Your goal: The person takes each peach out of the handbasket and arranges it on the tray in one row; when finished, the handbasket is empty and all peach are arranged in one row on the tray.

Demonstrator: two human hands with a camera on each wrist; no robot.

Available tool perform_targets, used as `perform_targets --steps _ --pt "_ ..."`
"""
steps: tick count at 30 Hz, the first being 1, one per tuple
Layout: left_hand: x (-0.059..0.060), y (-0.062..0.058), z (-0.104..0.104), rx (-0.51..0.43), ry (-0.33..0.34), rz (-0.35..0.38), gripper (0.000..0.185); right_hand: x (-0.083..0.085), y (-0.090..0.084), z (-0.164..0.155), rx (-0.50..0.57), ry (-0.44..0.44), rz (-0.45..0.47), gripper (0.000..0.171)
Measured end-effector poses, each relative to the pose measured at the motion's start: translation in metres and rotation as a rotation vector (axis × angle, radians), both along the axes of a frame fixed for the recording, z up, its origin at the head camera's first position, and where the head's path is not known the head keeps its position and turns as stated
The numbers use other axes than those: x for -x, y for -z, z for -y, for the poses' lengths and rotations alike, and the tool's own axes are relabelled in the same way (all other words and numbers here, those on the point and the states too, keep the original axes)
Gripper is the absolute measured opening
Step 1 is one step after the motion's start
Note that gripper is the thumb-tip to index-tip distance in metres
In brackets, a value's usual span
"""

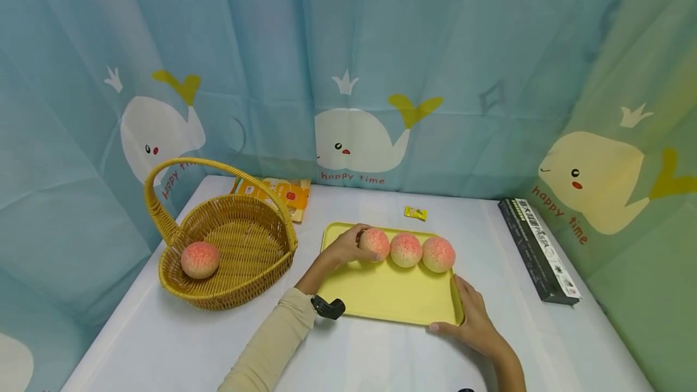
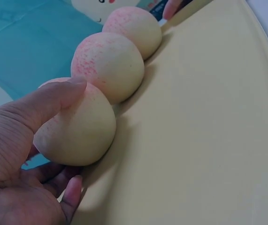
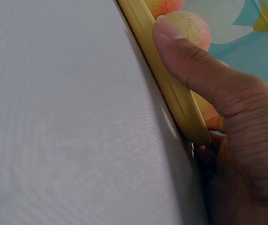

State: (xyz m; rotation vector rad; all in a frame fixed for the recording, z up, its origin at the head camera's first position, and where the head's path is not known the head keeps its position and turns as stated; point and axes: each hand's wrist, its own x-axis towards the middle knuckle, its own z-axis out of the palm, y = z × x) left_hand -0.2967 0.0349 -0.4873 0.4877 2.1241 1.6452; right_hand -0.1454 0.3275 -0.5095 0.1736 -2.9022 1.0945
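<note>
On a yellow tray point(image 1: 397, 295), a row of three pink-and-cream peaches runs along the back half. My left hand point(image 1: 348, 248) holds the leftmost peach point(image 1: 376, 243), thumb on its near side and fingers behind it. In the left wrist view that peach point(image 2: 84, 136) rests on the tray, beside the middle peach point(image 2: 110, 65). The rightmost peach point(image 1: 438, 254) lies near the tray's right edge. With thumb and fingers, my right hand point(image 1: 472, 318) grips the tray's front right corner. The right wrist view shows the thumb over the tray's rim point(image 3: 183, 108).
A wicker basket point(image 1: 245, 295) with a tall handle stands to the left, one peach point(image 1: 200, 260) inside. Behind it lies an orange packet point(image 1: 296, 193). A small yellow wrapper point(image 1: 415, 213) lies beyond the tray, and a long black pasta box point(image 1: 539, 253) at right. Curtains enclose the table.
</note>
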Motion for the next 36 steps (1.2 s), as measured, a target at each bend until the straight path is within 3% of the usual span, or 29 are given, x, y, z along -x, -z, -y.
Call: perform_targets --steps 11,28,36 --pt "0.0022 0.0036 -0.0005 -0.044 -0.006 -0.008 0.071 -0.0005 0.0009 0.0 -0.01 0.013 0.024 0.122" --pt "0.001 0.0065 0.0021 -0.039 0.016 0.024 0.076 -0.0038 0.0 0.0 -0.023 0.006 0.027 0.121" --pt "-0.0009 0.0007 0.007 -0.011 -0.013 0.042 0.077 -0.0021 -0.0016 -0.0003 -0.035 0.004 0.018 0.121"
